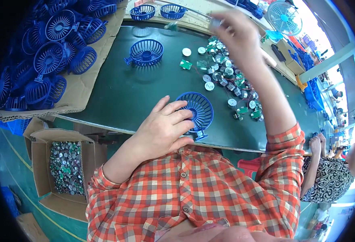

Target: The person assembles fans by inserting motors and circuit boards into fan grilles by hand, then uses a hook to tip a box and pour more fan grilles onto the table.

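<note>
My left hand (165,126) rests at the table's near edge, its fingers curled over the rim of a blue plastic fan cage (203,114). The cage is round and slatted, with a small tab at its near side. Raised over the far right of the table, my right hand (239,34) is smeared by motion. Its bent fingers close around a small greyish thing I cannot make out. Below that arm lies a pile of small silver motors (226,71) with green circuit boards and thin wires. A blurred green board (171,26) shows left of the hand.
Another blue cage (146,52) sits on the dark green table (117,86). Two more cages (172,11) stand at the far edge. A large carton (74,94) heaped with blue cages is at left; below it, a box (44,169) holds motors. A co-worker (326,177) sits at right.
</note>
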### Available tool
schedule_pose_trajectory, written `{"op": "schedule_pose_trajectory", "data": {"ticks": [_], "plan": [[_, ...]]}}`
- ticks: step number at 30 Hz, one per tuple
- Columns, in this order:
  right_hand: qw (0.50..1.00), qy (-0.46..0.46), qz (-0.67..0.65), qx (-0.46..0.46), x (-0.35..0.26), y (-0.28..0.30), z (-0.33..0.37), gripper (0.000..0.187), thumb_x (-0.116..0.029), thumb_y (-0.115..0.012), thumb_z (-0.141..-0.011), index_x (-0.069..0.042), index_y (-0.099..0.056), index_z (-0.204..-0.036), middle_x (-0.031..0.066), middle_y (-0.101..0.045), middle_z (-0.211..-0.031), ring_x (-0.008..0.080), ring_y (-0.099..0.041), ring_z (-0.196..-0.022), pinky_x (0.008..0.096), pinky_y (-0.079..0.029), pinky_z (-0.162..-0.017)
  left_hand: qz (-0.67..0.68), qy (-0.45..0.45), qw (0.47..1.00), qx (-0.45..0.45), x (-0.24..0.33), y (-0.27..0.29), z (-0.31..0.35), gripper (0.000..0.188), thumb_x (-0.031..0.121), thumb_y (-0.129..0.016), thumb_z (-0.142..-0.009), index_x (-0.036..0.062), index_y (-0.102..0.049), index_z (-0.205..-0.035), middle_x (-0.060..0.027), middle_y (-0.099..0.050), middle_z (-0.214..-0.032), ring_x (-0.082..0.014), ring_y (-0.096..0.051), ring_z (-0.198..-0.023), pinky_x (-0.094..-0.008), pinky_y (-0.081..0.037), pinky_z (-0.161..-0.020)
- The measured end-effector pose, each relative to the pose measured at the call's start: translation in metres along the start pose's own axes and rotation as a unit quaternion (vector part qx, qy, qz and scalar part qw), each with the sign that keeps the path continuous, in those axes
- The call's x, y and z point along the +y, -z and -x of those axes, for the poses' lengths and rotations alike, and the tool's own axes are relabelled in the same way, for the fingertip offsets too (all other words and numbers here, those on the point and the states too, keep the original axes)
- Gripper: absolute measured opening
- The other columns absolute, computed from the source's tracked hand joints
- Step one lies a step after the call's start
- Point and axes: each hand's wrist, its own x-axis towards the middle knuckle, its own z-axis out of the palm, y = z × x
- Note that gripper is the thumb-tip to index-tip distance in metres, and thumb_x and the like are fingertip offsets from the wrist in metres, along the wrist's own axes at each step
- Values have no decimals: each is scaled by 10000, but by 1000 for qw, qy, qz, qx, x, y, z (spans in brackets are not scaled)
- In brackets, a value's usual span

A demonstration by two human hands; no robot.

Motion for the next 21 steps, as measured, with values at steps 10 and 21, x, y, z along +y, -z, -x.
{"op": "schedule_pose_trajectory", "data": {"ticks": [10,21], "plan": [[975,-130,12,-181,-59,17,152,288,-47,-757,-804,-42,-670,-1079,119,-642,-1049,312,-635,-972,397,-535,-802,-41,7,997,67,-5,4,19,185,17,-706,-763,90,-693,-933,-82,-649,-1192,-337,-551,-1273,-554,-425,-1078],[964,-160,115,-179,-80,26,172,255,-125,-760,-825,-48,-668,-1050,103,-638,-1011,321,-612,-951,420,-489,-812,-101,151,981,72,15,4,27,446,152,-819,-746,99,-659,-1159,-195,-562,-1387,-445,-488,-1342,-544,-400,-1104]]}}
